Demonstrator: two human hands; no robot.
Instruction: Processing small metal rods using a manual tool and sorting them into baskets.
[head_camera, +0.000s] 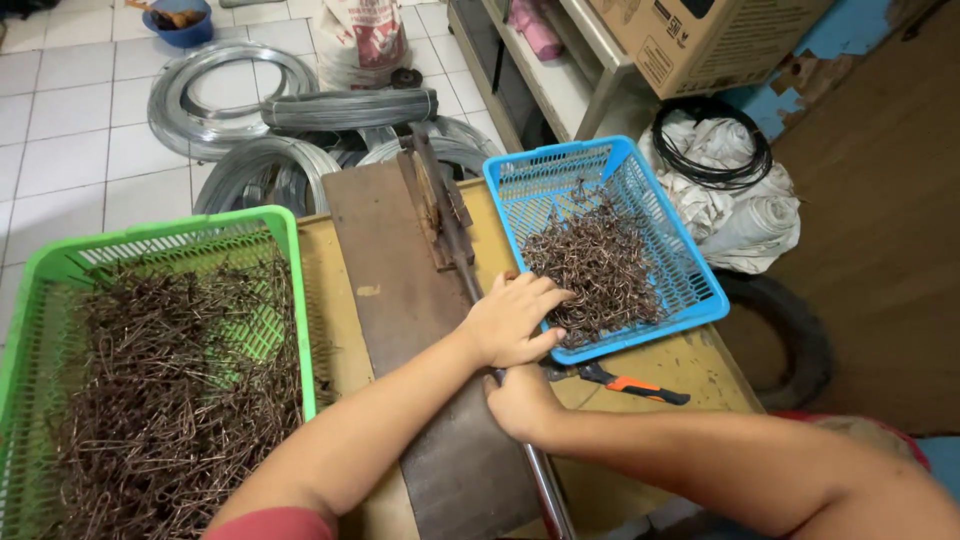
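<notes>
Left hand (512, 322) rests at the blue basket (606, 242) rim, fingers (545, 297) loosely spread over bent wire pieces (595, 265). Right hand (520, 398), at 6 o'clock of it, has fingers wrapped around the lever handle (548, 485).

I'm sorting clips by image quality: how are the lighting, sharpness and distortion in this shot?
Head view: even, soft indoor light with faint shadows and no harsh glare; the left hand and blue basket are sharp, and the wire pieces in the green basket look slightly smeared at the frame edge; wide-angle lens bends the floor tiles.
</notes>
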